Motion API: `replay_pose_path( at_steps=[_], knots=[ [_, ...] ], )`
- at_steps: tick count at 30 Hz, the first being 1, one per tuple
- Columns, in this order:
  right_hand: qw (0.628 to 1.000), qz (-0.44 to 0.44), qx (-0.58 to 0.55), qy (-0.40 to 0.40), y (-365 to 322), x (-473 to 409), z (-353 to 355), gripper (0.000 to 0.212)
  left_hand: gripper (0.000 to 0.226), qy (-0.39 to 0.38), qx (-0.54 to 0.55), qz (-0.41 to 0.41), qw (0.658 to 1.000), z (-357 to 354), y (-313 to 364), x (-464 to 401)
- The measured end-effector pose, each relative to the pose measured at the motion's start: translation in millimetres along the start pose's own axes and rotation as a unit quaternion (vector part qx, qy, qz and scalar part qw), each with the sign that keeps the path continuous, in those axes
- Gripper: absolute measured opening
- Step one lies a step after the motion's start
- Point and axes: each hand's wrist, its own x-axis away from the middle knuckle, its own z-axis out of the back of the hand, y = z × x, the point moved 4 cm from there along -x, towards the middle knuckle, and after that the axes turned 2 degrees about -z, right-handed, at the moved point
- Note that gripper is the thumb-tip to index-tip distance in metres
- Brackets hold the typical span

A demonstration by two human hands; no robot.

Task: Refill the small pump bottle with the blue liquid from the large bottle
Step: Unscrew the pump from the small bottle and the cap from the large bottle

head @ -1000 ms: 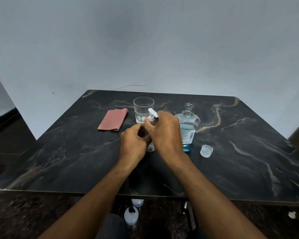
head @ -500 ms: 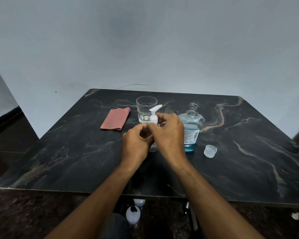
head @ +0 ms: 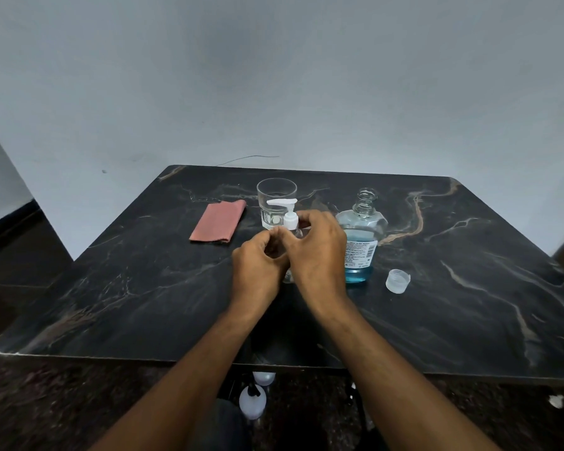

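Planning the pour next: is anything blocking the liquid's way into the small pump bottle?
Yes. The white pump head sits on the small pump bottle, covering its mouth. The large bottle beside it is already uncapped; its cap lies on the table.

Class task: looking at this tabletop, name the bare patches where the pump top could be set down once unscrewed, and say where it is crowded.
Free: the table left of the left hand and in front of the pink cloth; the stretch right of the cap. Crowded: the centre, where glass, small pump bottle, right hand and large bottle cluster.
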Motion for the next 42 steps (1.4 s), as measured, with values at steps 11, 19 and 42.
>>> replay_pose_path(
  at_steps=[11, 19, 42],
  knots=[
    [0.994, 0.065, -0.092, -0.003, -36.6, -34.0, 25.8, 0.014, 0.037, 0.003, -0.004, 0.006, 1.000, 15.4, 0.6, -1.0],
    [0.983, 0.155, -0.097, 0.014, -67.8, -43.4, 31.5, 0.020, 0.047, 0.038, 0.013, 0.013, 0.999, 49.9, -3.8, 6.3],
    [0.869, 0.319, 0.331, -0.184, -7.0, -18.0, -72.0, 0.018, 0.052, 0.102, 0.050, -0.006, 0.993, 74.2, -5.6, 23.6]
  ],
)
